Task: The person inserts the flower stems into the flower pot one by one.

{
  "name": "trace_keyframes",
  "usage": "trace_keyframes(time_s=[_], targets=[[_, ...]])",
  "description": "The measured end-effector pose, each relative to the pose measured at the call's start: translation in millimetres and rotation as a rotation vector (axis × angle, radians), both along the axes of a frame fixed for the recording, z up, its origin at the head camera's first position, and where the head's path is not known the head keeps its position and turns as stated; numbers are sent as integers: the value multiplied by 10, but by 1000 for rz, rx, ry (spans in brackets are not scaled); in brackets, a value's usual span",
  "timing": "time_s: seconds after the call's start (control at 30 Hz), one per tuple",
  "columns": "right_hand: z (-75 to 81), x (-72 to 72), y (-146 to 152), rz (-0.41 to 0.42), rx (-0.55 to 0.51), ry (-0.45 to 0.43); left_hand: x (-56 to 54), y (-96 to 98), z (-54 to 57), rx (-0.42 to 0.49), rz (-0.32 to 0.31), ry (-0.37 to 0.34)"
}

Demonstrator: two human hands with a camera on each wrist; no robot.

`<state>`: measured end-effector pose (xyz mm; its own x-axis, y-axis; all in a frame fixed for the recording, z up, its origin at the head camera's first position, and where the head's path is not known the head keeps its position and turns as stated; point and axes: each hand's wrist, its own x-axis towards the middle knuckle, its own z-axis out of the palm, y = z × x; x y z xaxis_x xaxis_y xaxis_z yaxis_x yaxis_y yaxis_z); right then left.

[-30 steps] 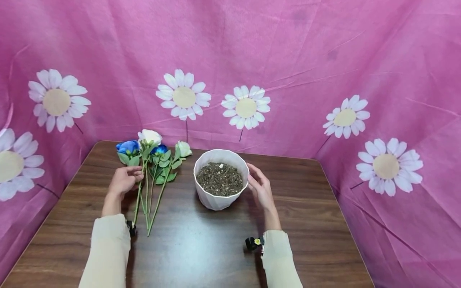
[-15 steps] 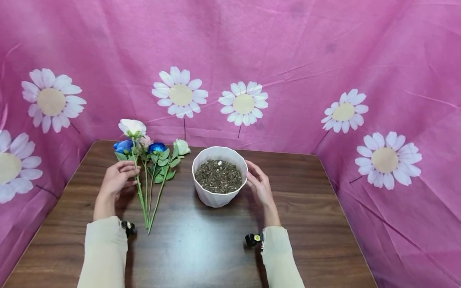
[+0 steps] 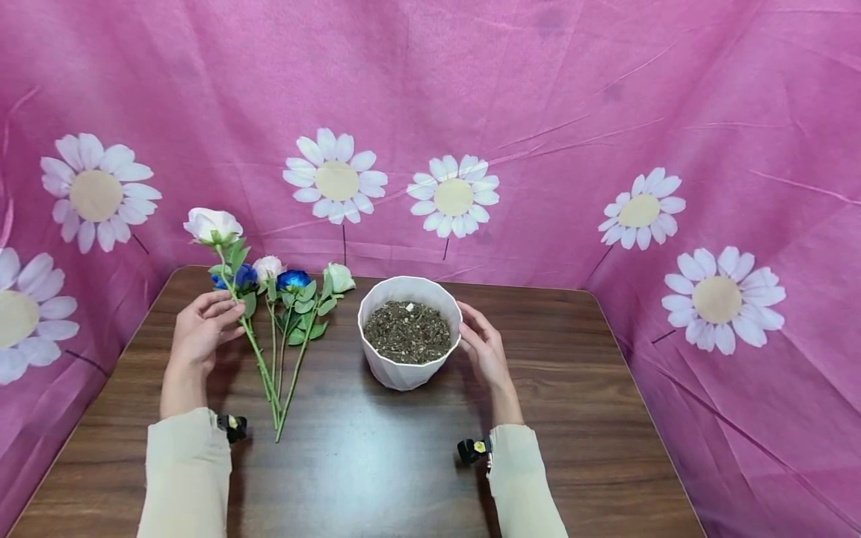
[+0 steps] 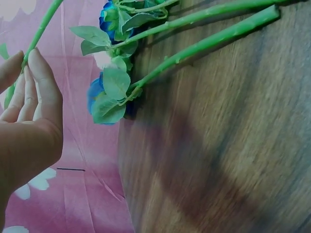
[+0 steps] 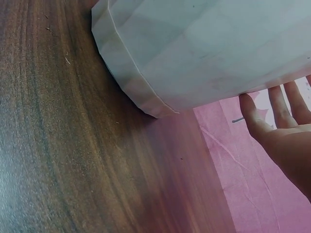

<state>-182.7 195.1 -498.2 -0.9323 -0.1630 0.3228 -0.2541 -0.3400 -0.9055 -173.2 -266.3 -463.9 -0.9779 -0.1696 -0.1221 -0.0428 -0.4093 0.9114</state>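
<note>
In the head view my left hand (image 3: 196,332) pinches the green stem of a white rose (image 3: 212,224) between thumb and fingers. The bloom is raised and leans left, while the stem's lower end comes down among the other stems. The left wrist view shows the pinched stem (image 4: 43,28) running up from the fingertips. My right hand (image 3: 487,353) rests its extended fingers against the right side of a white faceted pot (image 3: 397,375), which stands upright. Dark soil (image 3: 406,334) fills much of the pot. In the right wrist view, fingertips (image 5: 249,103) touch the pot wall (image 5: 204,58).
Left of the pot lie a blue rose (image 3: 294,280), a pale pink rose (image 3: 267,267), a greenish-white rose (image 3: 341,276) and another blue one (image 3: 246,276), partly hidden by leaves. A brown wooden table (image 3: 578,448) bears everything. Behind hangs a pink daisy-printed cloth (image 3: 551,90).
The left hand has moved left and lifted the white rose's bloom up and leftward, away from the other flowers. The right hand has stayed at the pot.
</note>
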Motion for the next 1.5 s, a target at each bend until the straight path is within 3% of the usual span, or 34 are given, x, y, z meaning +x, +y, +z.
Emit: trace_keyframes(time_s=[0.1, 0.33, 0.57, 0.73, 1.0, 1.27, 1.5], targets=[[-31, -10, 9, 11, -2, 18, 13, 15, -9, 43, 21, -6], [125, 75, -65, -37, -8, -78, 4, 58, -26, 111, 53, 11], [161, 96, -83, -55, -14, -132, -2, 102, -11, 261, 64, 42], [156, 88, -88, -52, -6, -121, -16, 131, 49, 370, 87, 77], [146, 76, -90, -53, 8, -111, -32, 174, 195, 468, 99, 129], [70, 40, -64, -19, 3, -34, -40, 253, 319, 510, 72, 129], [150, 78, -76, -51, -13, -124, -85, 364, 365, 519, 60, 125]])
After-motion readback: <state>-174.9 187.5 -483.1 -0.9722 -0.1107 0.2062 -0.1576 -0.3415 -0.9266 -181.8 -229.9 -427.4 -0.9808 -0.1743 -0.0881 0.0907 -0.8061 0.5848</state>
